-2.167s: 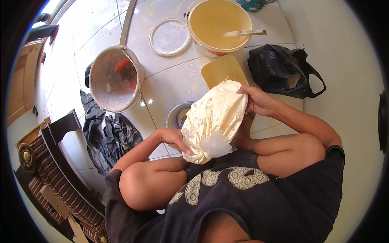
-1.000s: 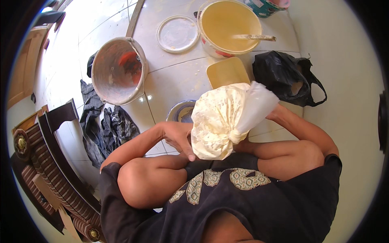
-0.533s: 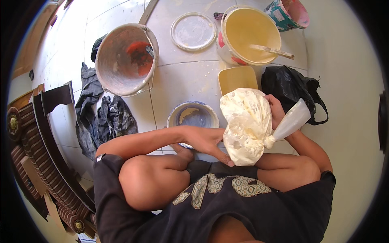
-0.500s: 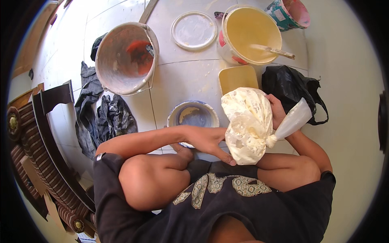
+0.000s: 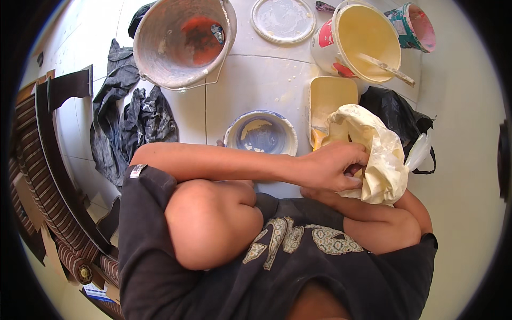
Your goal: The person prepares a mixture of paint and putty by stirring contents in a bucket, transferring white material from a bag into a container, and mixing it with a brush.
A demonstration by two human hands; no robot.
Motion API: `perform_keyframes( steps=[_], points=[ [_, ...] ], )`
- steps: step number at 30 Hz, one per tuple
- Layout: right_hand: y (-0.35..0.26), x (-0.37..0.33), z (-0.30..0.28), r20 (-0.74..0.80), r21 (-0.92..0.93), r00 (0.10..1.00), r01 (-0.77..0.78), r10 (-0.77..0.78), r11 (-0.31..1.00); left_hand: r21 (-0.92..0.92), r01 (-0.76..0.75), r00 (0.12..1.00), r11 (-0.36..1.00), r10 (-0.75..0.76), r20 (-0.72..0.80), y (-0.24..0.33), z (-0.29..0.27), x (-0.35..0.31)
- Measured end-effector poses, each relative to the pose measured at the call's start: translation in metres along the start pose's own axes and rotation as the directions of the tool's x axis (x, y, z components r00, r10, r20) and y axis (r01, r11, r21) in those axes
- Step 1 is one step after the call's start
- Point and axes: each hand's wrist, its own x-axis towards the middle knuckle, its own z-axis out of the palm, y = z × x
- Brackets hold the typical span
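A bulging plastic bag [image 5: 386, 173], smeared with cream-coloured paste or powder, is held up over my lap on the right. My left hand [image 5: 336, 168] reaches across to its near left side, thumb and fingers curled in a pinch on the plastic. My right forearm [image 5: 417, 208] comes up behind the bag, which hides the right hand. A clear twisted tail [image 5: 418, 152] of the bag sticks out at its right. Just beyond the left forearm stands a blue-and-white bowl [image 5: 261, 136] with cream residue. The bag partly covers a cream rectangular tray [image 5: 333, 90] with an orange-yellow object [image 5: 318, 140] in it.
At the far left stands a large grey bucket [image 5: 160, 48] with red stains. A white round lid [image 5: 282, 21], a cream-filled bucket [image 5: 368, 37] with a stick and a teal pot [image 5: 413, 26] line the back. Black plastic [image 5: 144, 122] lies left, a black bag [image 5: 394, 114] right.
The bag has turned and moved right, its clear tail now mostly behind it. My left hand has moved right, from open beside the bag to pinching its side. The right hand has gone out of sight.
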Motion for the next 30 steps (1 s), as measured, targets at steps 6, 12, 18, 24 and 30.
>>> perform_keyframes(
  steps=[6, 12, 18, 24, 30],
  points=[
    [-0.004, -0.007, 0.002, -0.048, -0.148, 0.997, 0.057, -0.065, 0.987, 0.007, -0.054, 0.997, 0.999, 0.054, -0.048, 0.002, 0.0, -0.001],
    [-0.007, -0.009, -0.001, -0.085, -0.506, 0.969, 0.157, -0.231, 0.848, 0.044, -0.063, 0.992, 0.997, 0.068, -0.109, 0.002, -0.013, 0.005],
    [-0.016, -0.012, -0.01, 0.04, -0.972, 0.895, 0.138, -0.444, 0.19, -0.046, -0.026, 0.998, 0.999, 0.023, -0.06, 0.001, -0.029, 0.016],
    [-0.031, -0.045, -0.001, 0.082, -0.976, 0.894, -0.017, -0.441, -0.217, -0.048, -0.026, 0.999, 0.999, 0.027, 0.035, 0.003, -0.038, 0.024],
    [-0.064, -0.088, 0.047, -0.133, -0.984, 0.972, -0.153, -0.193, -0.095, -0.052, 0.023, 0.997, 0.998, -0.02, 0.069, 0.006, -0.045, 0.021]
  ],
)
